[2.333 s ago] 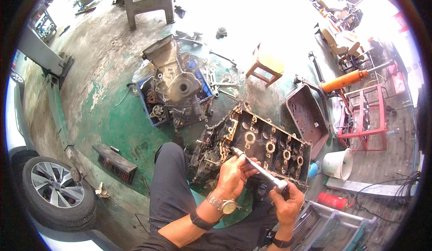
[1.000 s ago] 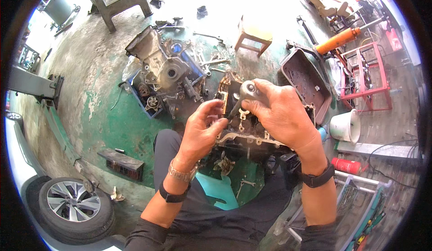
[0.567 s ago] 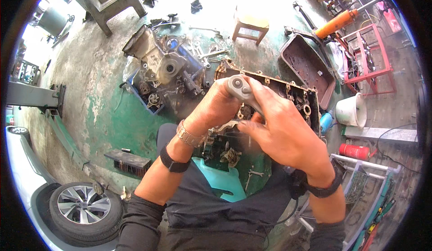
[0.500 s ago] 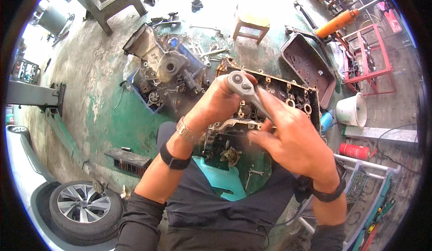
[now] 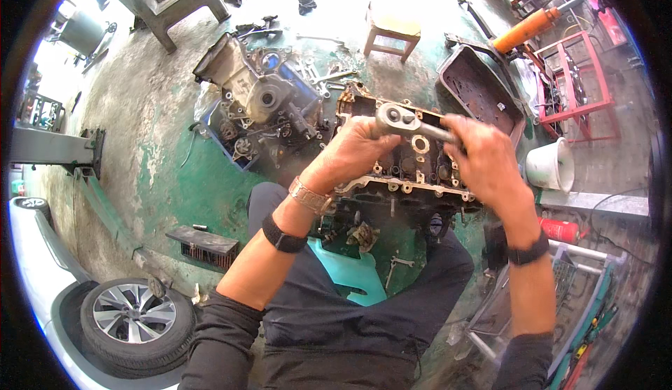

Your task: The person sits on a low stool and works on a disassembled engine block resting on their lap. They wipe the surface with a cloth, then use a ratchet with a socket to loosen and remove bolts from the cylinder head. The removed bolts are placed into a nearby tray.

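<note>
1. Your right hand point(image 5: 481, 158) has its fingers clamped on the handle of the ratchet wrench point(image 5: 414, 123).
2. Your left hand point(image 5: 352, 151) is at its head, fingers curled and partly hidden; I cannot tell their grip.
3. The ratchet wrench is over the open engine part point(image 5: 420, 166).

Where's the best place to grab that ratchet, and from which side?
Probably by the ratchet's slim handle, coming from the right: it sticks out that way from the fat head. The right hand grips there; the left hand is by the head.
</note>
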`<state>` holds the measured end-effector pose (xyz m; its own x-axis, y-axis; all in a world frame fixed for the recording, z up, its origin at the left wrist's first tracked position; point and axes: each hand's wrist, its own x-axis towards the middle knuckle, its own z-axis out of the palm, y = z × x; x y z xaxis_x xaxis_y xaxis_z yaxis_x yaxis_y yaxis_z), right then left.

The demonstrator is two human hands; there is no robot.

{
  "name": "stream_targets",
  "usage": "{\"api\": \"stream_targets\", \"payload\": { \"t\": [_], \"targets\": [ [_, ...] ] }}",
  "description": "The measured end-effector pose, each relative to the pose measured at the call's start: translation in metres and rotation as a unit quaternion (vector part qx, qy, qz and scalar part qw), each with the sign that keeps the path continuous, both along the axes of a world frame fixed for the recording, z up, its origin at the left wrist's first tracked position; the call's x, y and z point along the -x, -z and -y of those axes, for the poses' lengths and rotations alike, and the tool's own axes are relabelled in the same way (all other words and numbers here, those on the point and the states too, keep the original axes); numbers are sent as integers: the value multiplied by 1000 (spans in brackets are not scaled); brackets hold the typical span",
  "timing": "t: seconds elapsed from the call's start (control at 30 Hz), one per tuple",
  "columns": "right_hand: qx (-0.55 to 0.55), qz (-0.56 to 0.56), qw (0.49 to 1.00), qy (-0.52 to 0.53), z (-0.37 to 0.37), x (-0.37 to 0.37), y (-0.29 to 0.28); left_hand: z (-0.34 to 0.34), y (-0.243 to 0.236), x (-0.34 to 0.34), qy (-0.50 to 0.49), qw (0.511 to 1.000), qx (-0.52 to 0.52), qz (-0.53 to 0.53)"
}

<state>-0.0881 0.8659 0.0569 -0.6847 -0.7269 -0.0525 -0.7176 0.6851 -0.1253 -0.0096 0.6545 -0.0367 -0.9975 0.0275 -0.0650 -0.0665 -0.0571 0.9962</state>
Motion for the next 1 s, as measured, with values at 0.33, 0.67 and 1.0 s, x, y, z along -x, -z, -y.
{"api": "stream_targets", "payload": {
  "t": [0.33, 0.67, 1.0],
  "targets": [
    [4, -103, 991, 83, 32, 22, 12, -2, 9, 4, -82, 996, 27, 7],
    [155, 249, 956, 31, 15, -113, -46, -6, 45, 0, -53, 999, 0, 8],
    [109, 37, 992, -58, -10, -33, -25, -5, 55, -3, -67, 987, -92, 112]
  ]
}}
